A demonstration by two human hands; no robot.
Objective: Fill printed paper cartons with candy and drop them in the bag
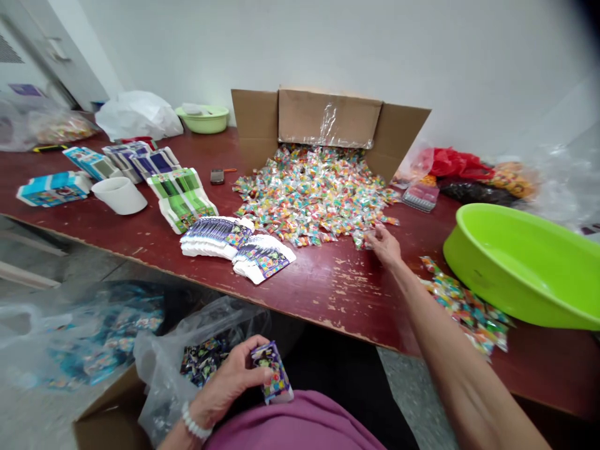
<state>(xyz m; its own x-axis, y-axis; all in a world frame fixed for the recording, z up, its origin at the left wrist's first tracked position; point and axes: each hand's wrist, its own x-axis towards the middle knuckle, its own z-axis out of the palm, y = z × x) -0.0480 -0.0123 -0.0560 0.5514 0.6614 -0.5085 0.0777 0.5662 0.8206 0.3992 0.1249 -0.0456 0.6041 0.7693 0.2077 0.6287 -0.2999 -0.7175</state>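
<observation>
My right hand (pixel 385 245) touched the candy pile (pixel 312 190) spilling from the box (pixel 328 115); my left hand (pixel 229 381) gripped a purple packet (pixel 274 372).

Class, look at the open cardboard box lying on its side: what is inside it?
Small colourful wrapped packets spill from the cardboard box onto the table; clear plastic lines it. Its back is hidden.

Single head-worn view looks forward and down across the near table (pixel 328 287) edge toward the far wall (pixel 328 44).
</observation>
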